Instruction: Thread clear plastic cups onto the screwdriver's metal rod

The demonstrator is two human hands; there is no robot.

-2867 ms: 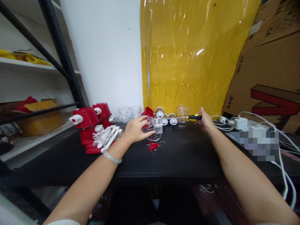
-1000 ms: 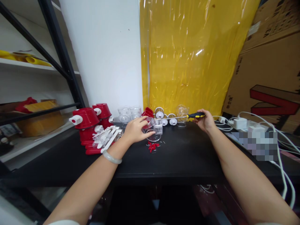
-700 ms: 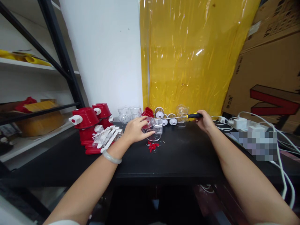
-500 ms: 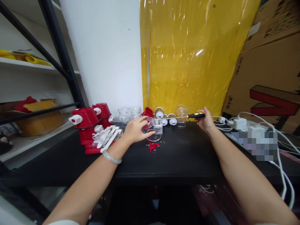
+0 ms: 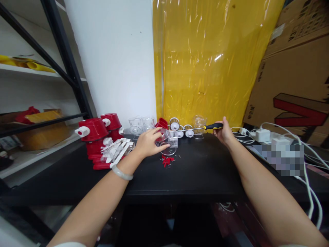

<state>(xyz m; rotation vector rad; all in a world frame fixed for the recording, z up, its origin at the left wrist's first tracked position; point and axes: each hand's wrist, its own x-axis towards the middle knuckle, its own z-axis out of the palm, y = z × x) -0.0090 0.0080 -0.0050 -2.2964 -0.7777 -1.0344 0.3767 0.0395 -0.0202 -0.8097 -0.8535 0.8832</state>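
My left hand [image 5: 149, 142] is wrapped round a clear plastic part [image 5: 172, 141], a round, cup-like piece with a boxy side, and keeps it over the table. In my right hand [image 5: 224, 131] is a screwdriver [image 5: 214, 126] with a black and yellow handle, held by its end. Its long shaft points left, and the tip reaches the clear part near its top; whether it sits on a screw is too small to tell. Small red pieces [image 5: 167, 161] and several loose screws [image 5: 178, 156] lie on the black table [image 5: 195, 171] just below.
Red housings [image 5: 94, 128] with white knobs stand at left, beside a pile of white and clear parts [image 5: 117, 151]. White-rimmed cylinders [image 5: 189, 131] and clear cups [image 5: 142, 124] line the back. Chargers and white cables [image 5: 263, 135] lie at right, before a large cardboard box [image 5: 295, 75].
Almost nothing differs. My right hand and the screwdriver handle have shifted very slightly left; my left hand keeps its hold on the clear part.
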